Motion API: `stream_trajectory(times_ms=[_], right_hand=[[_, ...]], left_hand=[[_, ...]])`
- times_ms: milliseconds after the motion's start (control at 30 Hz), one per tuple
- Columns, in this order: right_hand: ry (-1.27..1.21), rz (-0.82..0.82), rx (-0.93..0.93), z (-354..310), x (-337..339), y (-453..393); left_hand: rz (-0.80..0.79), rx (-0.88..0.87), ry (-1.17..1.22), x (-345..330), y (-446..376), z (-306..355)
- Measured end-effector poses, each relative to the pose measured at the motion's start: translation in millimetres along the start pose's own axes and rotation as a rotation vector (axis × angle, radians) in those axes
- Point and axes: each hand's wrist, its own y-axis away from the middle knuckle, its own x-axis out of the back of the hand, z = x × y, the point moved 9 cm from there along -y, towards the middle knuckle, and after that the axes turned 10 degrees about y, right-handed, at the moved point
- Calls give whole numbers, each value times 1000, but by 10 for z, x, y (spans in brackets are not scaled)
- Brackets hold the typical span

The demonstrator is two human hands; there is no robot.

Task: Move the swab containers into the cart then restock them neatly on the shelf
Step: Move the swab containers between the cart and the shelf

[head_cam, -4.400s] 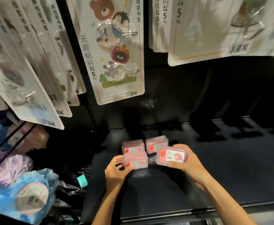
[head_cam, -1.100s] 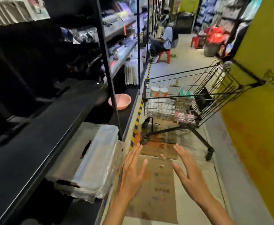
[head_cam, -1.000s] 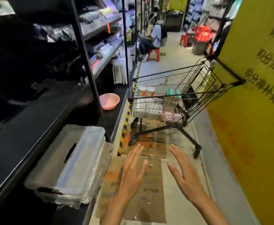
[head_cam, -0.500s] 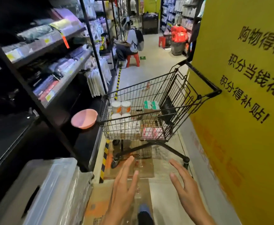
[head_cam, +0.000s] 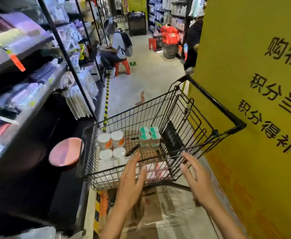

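Reaching toward the cart [head_cam: 158,107], the left hand [head_cam: 130,180] and right hand [head_cam: 195,176] are both empty, fingers spread and nearly straight, palms turned toward each other, hovering just short of the near wire wall. Neither hand touches anything.

The step in hand looks like fetching another batch from the cart for the shelf. The pink swab containers [head_cam: 156,169] lie low in the basket at its near edge, seen through the wire and partly hidden by the left fingers; their exact count cannot be told. To do this well, the hands should go over the near rim, not at the mesh, and come down on the pink boxes from above, taking a flat stack between both palms so the labels stay aligned for neat shelving.

Beside them stand white round tubs [head_cam: 111,144] at the basket's left side and a pack of green-capped bottles [head_cam: 149,138] toward the middle, with a black pouch [head_cam: 171,140] leaning at the right wall; steer clear of knocking these. A pink basin [head_cam: 65,153] sits on the dark lower shelf [head_cam: 29,163] just left of the cart.
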Motion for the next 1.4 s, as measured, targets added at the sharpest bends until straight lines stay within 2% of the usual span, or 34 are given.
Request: stream_trajectory(times_ms=[267,600,767,867,1000,1100,1200,1400], right_hand=[[63,-98,-36,432,-523,-1411],[78,-464,-119,1142,-1695,-2788],[140,-644,-358,1849,-2305,-2884],[183,-692,-509,2300,-2623,-2841],[241,-720,-681,2766,-2903,-2679],[256,-735,-731,3023,-3092,-2561],[268,-744,-778,3177,-3250,-2432],[254,-658,-863,3434,-3454,-2273]], left_hand=[[-31,123,-14,-264,-1303,-573],[-80,284,-99,-829,-2379,-1666],[-191,478,-142,-1258,-2532,-2471],[-270,592,-117,-1543,-2552,-2971],[-268,753,-43,-1807,-2456,-3444],[-277,908,-40,-2019,-2316,-3813],[-301,1137,-84,-2140,-2093,-4117],[-346,1187,-237,-2302,-2001,-4426]])
